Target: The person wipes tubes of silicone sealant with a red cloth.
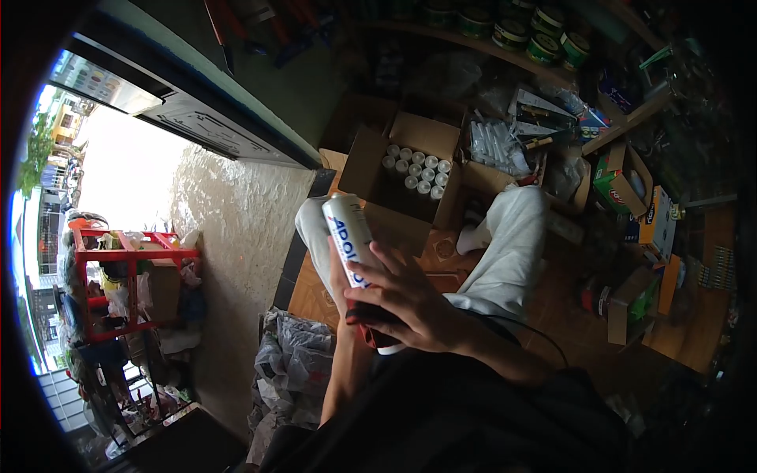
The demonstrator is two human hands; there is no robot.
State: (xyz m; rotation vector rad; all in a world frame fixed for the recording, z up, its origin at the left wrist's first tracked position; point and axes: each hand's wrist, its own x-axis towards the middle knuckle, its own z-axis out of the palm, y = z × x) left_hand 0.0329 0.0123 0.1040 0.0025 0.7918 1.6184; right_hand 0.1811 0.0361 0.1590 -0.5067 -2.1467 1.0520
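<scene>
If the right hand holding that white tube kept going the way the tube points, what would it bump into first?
Probably the open cardboard box of white-capped tubes. The right hand aims the white-and-blue cylindrical sealant tube up toward it, though depth is hard to judge.

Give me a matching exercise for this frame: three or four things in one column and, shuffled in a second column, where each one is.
Things:
1. white tube
2. open cardboard box of tubes
3. red rack
4. row of tins

Places:
A. on the upper shelf, top right
B. outdoors by the doorway, far left
C. held in the hands
D. on the floor beyond the white-trousered legs

Pairs: 1-C, 2-D, 3-B, 4-A
</scene>
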